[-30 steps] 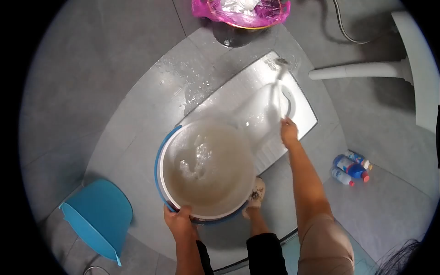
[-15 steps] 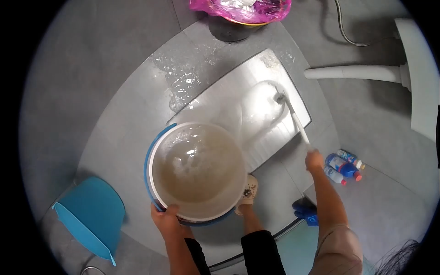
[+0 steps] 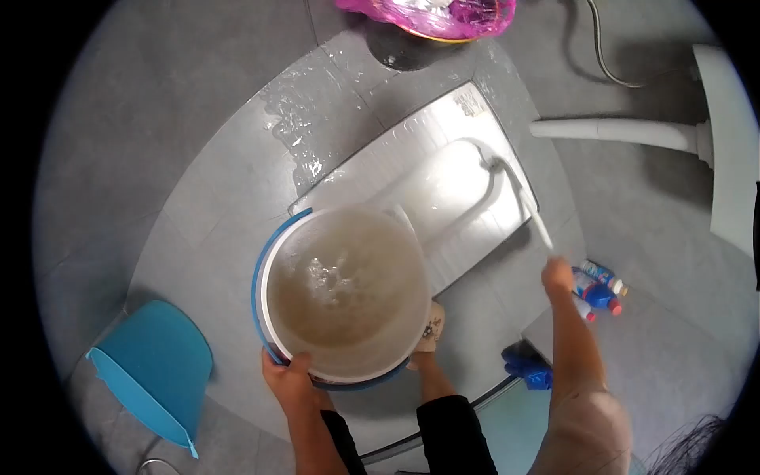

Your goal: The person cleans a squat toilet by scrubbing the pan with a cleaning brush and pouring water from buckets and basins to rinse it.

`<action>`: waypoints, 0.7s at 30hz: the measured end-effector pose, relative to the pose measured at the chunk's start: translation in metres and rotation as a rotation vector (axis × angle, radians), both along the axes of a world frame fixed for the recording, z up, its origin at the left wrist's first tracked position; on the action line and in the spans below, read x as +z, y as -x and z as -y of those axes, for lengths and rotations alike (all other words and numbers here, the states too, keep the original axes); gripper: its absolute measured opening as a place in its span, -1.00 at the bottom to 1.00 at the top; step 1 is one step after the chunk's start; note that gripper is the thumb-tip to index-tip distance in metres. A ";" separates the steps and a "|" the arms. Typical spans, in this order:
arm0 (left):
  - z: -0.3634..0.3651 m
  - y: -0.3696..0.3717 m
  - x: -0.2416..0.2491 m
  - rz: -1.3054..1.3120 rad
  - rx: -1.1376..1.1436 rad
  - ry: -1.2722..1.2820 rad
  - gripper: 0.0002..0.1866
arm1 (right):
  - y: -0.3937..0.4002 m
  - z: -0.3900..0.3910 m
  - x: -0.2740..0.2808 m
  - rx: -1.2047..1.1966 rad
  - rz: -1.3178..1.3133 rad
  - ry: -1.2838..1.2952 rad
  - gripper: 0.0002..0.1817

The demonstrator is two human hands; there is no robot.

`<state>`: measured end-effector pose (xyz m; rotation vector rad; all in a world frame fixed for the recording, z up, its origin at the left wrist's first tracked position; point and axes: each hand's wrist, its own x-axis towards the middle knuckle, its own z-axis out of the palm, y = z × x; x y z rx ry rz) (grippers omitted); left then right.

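My left hand [image 3: 289, 380] is closed on the near rim of a white bucket [image 3: 273, 328] with a blue handle [image 3: 256, 293]. Murky, rippling water [image 3: 340, 293] fills much of the bucket, which hangs over the near-left end of a shiny squat toilet [image 3: 467, 186]. My right hand [image 3: 558, 275] grips the white stick of a toilet brush [image 3: 534, 214]. Its head lies at the far-right end of the toilet's basin. The bucket hides the basin's near-left end, and the bristles are hard to make out.
A blue basket-like tub [image 3: 158, 372] lies tipped at the left. Several bottles [image 3: 598, 289] and blue gloves [image 3: 529, 368] are at the right. A pink-lined bin [image 3: 412, 47] stands at the back. A white pipe [image 3: 617, 131] juts in from the right. Water [image 3: 297, 142] wets the floor.
My right hand and the brush have shifted a little to the right, the stick's lower end moving outward. The water in the bucket ripples differently, and the wet patch on the floor reaches farther back.
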<state>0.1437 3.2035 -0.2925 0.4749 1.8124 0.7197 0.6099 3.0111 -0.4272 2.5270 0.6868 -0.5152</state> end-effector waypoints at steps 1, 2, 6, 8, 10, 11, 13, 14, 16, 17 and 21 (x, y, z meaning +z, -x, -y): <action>0.000 0.001 -0.001 -0.015 -0.012 0.006 -0.53 | 0.007 0.004 0.002 0.065 0.030 0.042 -0.75; 0.000 0.003 -0.001 -0.032 -0.032 0.016 -0.53 | 0.009 0.002 -0.002 0.082 0.030 0.007 -0.73; 0.001 0.006 0.003 -0.062 -0.025 0.043 -0.54 | 0.020 -0.098 0.022 -0.126 -0.046 0.001 -0.66; 0.004 0.012 -0.005 -0.060 -0.038 0.017 -0.54 | 0.001 -0.014 0.016 0.047 -0.046 0.032 -0.66; 0.002 0.011 -0.006 -0.052 -0.013 0.011 -0.56 | 0.007 0.041 0.001 0.103 -0.009 0.065 -0.67; 0.002 0.011 -0.004 -0.040 -0.006 0.014 -0.58 | 0.016 0.048 0.006 -0.028 0.036 0.075 -0.68; 0.005 0.012 -0.005 -0.074 -0.021 0.022 -0.58 | 0.020 0.037 0.022 -0.189 -0.046 -0.001 -0.69; 0.005 0.014 -0.008 -0.110 -0.034 0.016 -0.59 | 0.019 0.031 0.022 -0.264 -0.092 -0.047 -0.70; 0.005 0.018 -0.009 -0.091 -0.051 -0.002 -0.59 | 0.013 0.027 0.023 -0.388 -0.148 -0.213 -0.70; 0.007 0.019 -0.008 -0.068 -0.075 -0.015 -0.59 | 0.010 0.032 0.024 -0.437 -0.159 -0.331 -0.69; 0.003 0.012 -0.006 -0.105 -0.076 0.003 -0.56 | -0.004 0.019 0.007 -0.125 -0.176 -0.310 -0.65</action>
